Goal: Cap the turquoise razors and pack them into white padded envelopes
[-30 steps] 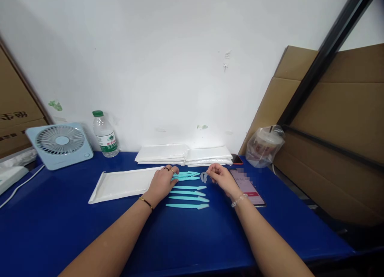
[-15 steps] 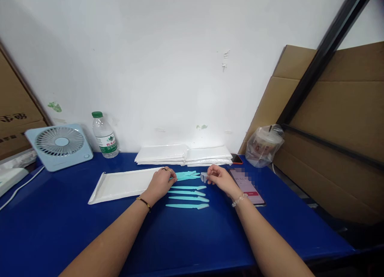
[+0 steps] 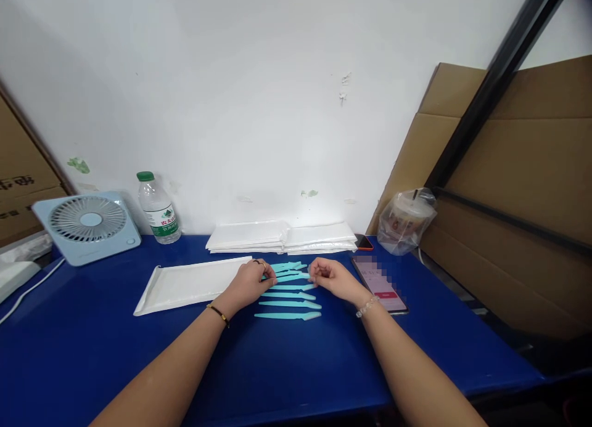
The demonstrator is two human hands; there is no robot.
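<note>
Wall [image 3: 222,106]: white, flat, scuffed in spots, with flaking patches; brown cardboard [image 3: 536,211] stands folded at the far right behind a dark bar [image 3: 476,106].
Worktop [image 3: 296,371]: smooth, deep blue, with a faint sheen.
Along the wall: a light blue fan [image 3: 90,223] with a round ribbed grille, a clear bottle [image 3: 158,214] with a green cap, two low stacks of glossy white packets [image 3: 247,235], and a lidded cup [image 3: 406,217] wrapped in crinkled clear plastic.
Packet on the left: one long white packet [image 3: 185,283] lies flat, its edges slightly raised, its right end near the left hand.
Razors: four slim turquoise razors [image 3: 290,304] lie roughly parallel on the worktop in front of me; others [image 3: 284,267] overlap loosely just behind.
Held razor [image 3: 290,278]: thin and pale-headed, stretched between the two hands, above the row.
Left hand [image 3: 252,280]: grip closed, thumb and fingers pinching the handle end.
Right hand [image 3: 337,281]: grip closed, fingertips drawn together at the head; I can't tell what sits between them.
Phone [image 3: 382,286]: flat, screen lit, just right of the right hand.
</note>
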